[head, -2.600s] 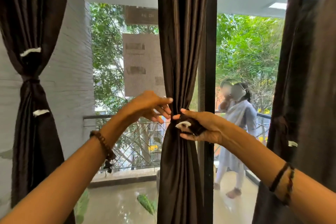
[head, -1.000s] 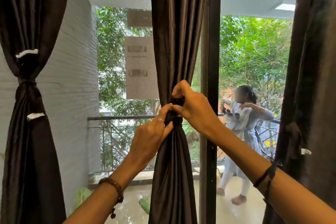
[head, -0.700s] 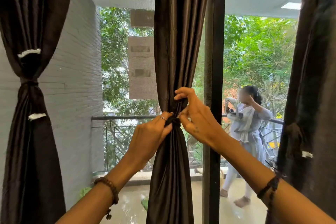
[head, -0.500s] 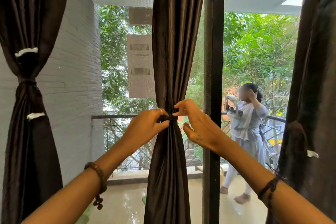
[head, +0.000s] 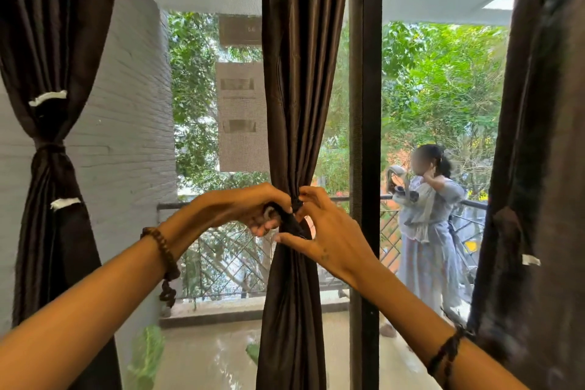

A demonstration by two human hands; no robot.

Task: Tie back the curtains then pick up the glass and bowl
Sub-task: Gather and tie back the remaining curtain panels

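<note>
Middle curtain [head: 297, 79]: hangs straight down before the window frame [head: 365, 136], gathered tight at the waist, right between both hands.
Tie [head: 286, 218]: dark band wrapped round that gathered waist, a loose end trailing down.
Left hand [head: 243, 209]: fingers curled round the tie from the left side of the curtain.
Right hand [head: 329, 231]: fingertips pinch the tie at the knot, thumb pressed against the cloth just below.
Left curtain [head: 47, 168]: already tied.
Right curtain [head: 538, 168]: at the edge, partly blurred.
</note>
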